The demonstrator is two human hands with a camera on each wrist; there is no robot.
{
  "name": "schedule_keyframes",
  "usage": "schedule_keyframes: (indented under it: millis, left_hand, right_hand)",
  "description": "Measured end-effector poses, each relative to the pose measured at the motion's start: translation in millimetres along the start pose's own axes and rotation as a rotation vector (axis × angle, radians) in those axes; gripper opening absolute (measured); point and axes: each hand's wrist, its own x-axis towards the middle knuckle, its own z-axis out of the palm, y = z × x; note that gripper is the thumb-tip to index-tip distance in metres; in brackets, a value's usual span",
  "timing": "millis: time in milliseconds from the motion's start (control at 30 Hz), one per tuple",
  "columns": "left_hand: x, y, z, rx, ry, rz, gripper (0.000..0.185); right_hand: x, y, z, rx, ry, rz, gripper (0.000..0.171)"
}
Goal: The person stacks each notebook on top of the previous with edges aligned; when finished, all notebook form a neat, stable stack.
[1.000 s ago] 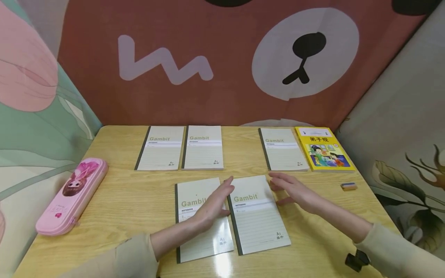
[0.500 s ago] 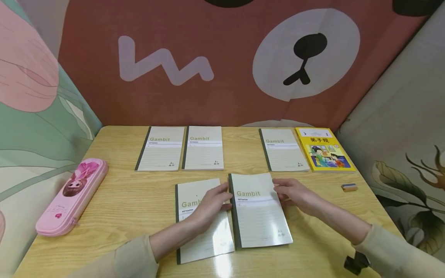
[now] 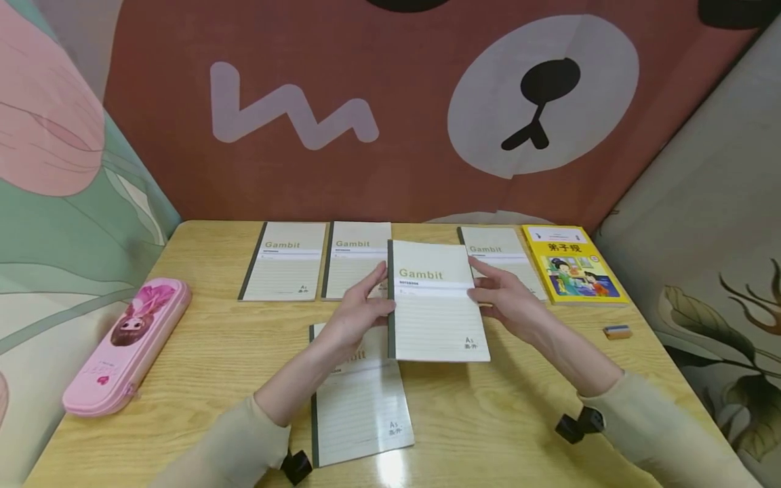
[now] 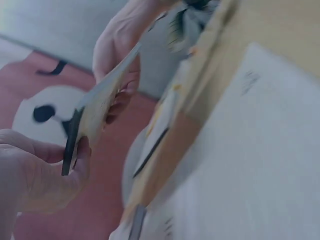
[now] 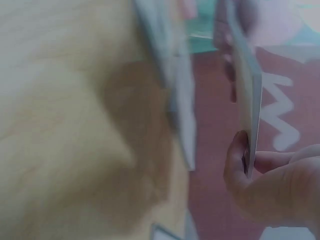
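Note:
Both hands hold one Gambit notebook [image 3: 436,312] up off the table, its cover facing the head camera. The left hand [image 3: 354,312] pinches its dark spine edge, and the right hand [image 3: 512,298] pinches the opposite edge. From the left wrist view, the held notebook [image 4: 100,107] shows edge-on between the two hands, well above the tabletop. Another Gambit notebook [image 3: 366,413] lies on the table below, its upper part covered by the left hand and the held notebook. The right wrist view shows the thumb and fingers on either side of the notebook [image 5: 250,100].
Along the back lie two Gambit notebooks [image 3: 283,261] [image 3: 354,261], then a third notebook [image 3: 497,240], partly covered, beside a yellow picture book [image 3: 573,268]. A pink pencil case [image 3: 128,346] lies at the left, a small eraser-like block [image 3: 617,332] at the right. A printed curtain [image 3: 305,183] rises behind the wooden table [image 3: 232,379].
The right-hand front notebook has been gripped by both hands, lifted from the table and carried away toward the back. The other front notebook has stayed in place.

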Motion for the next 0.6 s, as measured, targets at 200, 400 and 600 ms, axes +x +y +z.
schedule_keyframes:
  millis: [200,400,600]
  left_hand:
    - [21.0,13.4,-24.9,-0.02,0.142,0.027,0.068]
    - [35.3,21.2,-49.0,-0.074,0.192,0.059,0.056]
    - [44.5,21.8,-68.9,-0.117,0.229,0.063,0.053]
  right_hand:
    - [27,-21,11,0.197,0.015,-0.072,0.07]
    - [54,-31,26,0.355,0.047,-0.14,0.061]
    - [76,-35,45,0.494,0.087,-0.194,0.054]
